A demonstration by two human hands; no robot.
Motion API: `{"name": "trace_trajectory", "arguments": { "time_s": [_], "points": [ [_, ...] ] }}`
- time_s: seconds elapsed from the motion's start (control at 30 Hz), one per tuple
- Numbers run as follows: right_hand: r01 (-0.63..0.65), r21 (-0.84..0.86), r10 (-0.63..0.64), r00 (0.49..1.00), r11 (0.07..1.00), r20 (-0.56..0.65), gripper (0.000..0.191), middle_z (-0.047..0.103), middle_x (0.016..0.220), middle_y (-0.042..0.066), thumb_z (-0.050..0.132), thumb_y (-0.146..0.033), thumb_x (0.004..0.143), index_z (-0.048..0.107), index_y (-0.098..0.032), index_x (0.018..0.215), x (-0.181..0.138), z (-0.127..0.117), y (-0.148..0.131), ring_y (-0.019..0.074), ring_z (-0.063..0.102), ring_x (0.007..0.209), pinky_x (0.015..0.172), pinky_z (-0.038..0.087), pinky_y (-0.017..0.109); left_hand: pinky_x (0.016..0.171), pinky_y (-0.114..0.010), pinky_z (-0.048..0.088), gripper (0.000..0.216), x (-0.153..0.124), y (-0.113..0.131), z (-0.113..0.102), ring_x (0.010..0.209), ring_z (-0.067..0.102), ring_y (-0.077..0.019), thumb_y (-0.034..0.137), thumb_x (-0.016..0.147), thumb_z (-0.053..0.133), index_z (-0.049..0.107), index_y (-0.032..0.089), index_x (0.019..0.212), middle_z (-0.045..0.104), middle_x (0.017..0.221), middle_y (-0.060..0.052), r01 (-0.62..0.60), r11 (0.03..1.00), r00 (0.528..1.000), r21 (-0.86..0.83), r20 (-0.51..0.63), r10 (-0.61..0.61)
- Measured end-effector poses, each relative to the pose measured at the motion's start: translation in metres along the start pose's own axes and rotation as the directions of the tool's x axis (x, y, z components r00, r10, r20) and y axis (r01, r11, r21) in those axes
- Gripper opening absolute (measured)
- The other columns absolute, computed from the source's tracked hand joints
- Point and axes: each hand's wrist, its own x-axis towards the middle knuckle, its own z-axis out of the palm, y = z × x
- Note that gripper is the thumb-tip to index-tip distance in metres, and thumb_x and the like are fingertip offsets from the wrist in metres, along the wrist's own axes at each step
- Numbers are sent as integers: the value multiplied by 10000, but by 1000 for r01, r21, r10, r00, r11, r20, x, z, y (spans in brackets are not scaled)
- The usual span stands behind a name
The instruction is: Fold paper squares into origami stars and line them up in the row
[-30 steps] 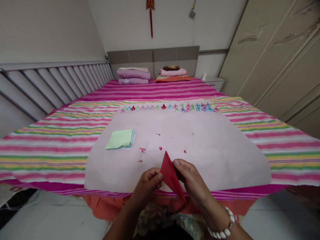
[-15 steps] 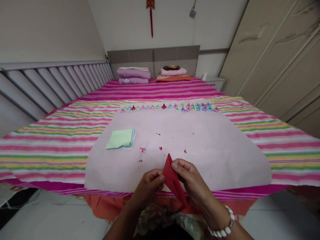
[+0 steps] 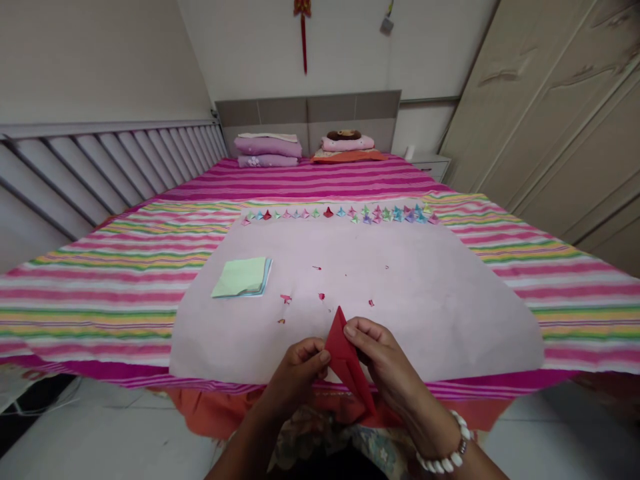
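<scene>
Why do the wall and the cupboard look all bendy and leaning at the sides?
Head view: the wide lens bows the slatted wall and the cupboard outward, most at the edges; light is soft and even, no glare; the red paper, held by left hand and right hand, is fairly sharp.

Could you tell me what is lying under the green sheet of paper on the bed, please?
Under the green sheet a blue edge of paper peeks out along its right side, over the pale sheet covering the bed. How many sheets lie beneath is hidden.
</scene>
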Motion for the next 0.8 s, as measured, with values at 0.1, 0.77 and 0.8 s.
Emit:
{"name": "trace_trajectory", "arguments": {
  "time_s": [0.1, 0.77, 0.8],
  "points": [
    [-3, 1, 3, 1000, 1000, 11, 310, 478, 522, -47, 710, -436, 745, 596, -163, 654, 0, 0, 0, 86, 372, 491, 495, 277, 218, 542, -208, 262, 261, 0, 0, 1, 530, 355, -73, 380, 791, 644, 600, 132, 722, 461, 556, 51, 7, 1000, 1000, -6, -4, -7],
    [48, -113, -48, 999, 992, 3, 272, 525, 543, -35, 646, -426, 793, 626, -164, 722, 1, -5, 1, 98, 437, 499, 521, 352, 234, 524, -197, 269, 269, 0, 4, 1, 516, 367, -68, 394, 765, 666, 613, 135, 716, 470, 539, 51, 8, 1000, 1000, 3, -28, -8],
    [66, -148, -69, 998, 987, -12, 253, 549, 564, -30, 652, -415, 784, 642, -163, 770, 2, -6, 0, 101, 455, 508, 527, 363, 236, 521, -196, 271, 273, 1, 4, 0, 515, 371, -68, 398, 761, 668, 610, 137, 708, 473, 538, 50, 13, 1000, 999, 15, -44, -12]
  ]
}}
